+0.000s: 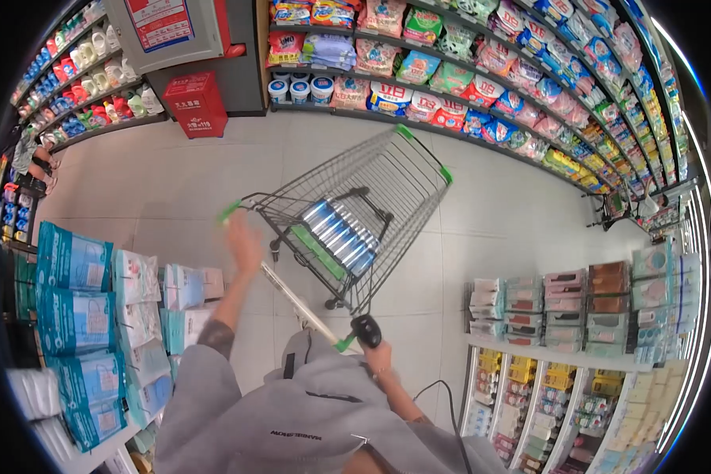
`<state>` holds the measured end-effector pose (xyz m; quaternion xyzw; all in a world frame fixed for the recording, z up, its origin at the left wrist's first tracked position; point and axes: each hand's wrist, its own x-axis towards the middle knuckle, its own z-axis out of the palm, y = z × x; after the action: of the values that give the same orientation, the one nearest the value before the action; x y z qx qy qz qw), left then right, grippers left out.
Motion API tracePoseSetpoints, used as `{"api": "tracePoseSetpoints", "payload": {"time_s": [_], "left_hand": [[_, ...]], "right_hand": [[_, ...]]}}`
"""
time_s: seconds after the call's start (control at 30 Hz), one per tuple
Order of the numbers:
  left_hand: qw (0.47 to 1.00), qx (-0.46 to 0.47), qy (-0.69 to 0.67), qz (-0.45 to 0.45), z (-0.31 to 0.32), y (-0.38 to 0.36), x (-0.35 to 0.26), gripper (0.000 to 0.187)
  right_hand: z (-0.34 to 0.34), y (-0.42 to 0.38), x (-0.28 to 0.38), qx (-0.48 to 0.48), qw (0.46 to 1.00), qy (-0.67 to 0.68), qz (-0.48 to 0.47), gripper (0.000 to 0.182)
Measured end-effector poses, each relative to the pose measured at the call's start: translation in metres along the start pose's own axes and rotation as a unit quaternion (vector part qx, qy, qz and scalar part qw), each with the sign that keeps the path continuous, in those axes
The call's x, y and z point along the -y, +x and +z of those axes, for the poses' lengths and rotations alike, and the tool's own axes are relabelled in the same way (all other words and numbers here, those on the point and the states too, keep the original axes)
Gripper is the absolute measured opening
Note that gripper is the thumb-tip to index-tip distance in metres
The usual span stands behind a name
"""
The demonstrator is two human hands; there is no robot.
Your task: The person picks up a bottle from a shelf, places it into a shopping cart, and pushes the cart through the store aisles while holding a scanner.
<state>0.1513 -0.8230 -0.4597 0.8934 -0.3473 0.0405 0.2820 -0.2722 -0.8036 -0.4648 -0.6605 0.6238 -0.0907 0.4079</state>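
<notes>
A metal shopping cart (407, 182) with green corners stands in front of me, turned at an angle. Inside it lies a pack of blue and silver cans (341, 237). A green panel (317, 251) sits at the cart's near end. My left hand (243, 243) is at the green left end of the cart's pale handle bar (296, 304), its fingers blurred by motion. Close to the bar's right end, my right hand (378, 358) is closed around a black rounded handheld device (366, 331).
Shelves of detergent bags (450, 79) curve along the back. A red box (196, 105) stands on the floor at the back left. Packaged textiles (83, 324) are stacked close on my left. Racks of boxed goods (565, 308) stand on my right. A black cable (454, 403) hangs beside me.
</notes>
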Motion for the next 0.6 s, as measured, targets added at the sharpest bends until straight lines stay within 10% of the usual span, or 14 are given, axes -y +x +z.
{"api": "tracePoseSetpoints", "payload": {"time_s": [0.6], "left_hand": [[0.985, 0.064, -0.084, -0.136, -0.039, -0.058, 0.006, 0.063]], "right_hand": [[0.022, 0.192, 0.111, 0.074, 0.898, -0.231, -0.368, 0.032]]}}
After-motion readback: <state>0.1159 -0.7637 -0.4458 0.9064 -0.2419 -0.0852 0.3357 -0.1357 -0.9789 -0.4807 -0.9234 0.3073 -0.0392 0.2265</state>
